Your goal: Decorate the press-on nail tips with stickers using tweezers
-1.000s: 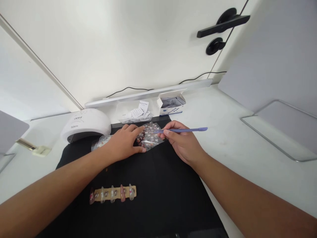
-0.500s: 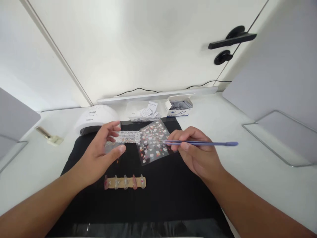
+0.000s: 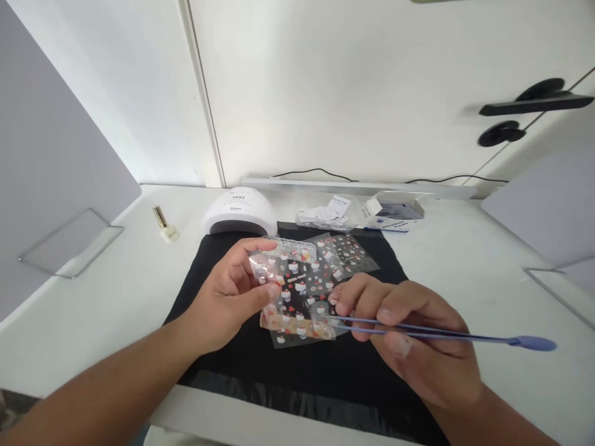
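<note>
The sticker sheet [image 3: 292,297] at centre frame is clear, glossy plastic film catching glare. The purple tweezers [image 3: 437,334] look smooth and matt (metal or plastic, hard to tell). The black mat [image 3: 223,248] is dull cloth; the white worktop [image 3: 465,260] is smooth.

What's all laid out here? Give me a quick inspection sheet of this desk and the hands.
Surface: white table with a black mat.
Job's things: clear sticker sheet held up; second sticker sheet lying on the mat.
Clutter: white nail lamp, polish bottle, open box, loose sachets.
Hands: left hand pinches the sheet; right hand grips purple tweezers.
Cables: black cable along the wall.
Surroundings: door handle, grey panels.
</note>
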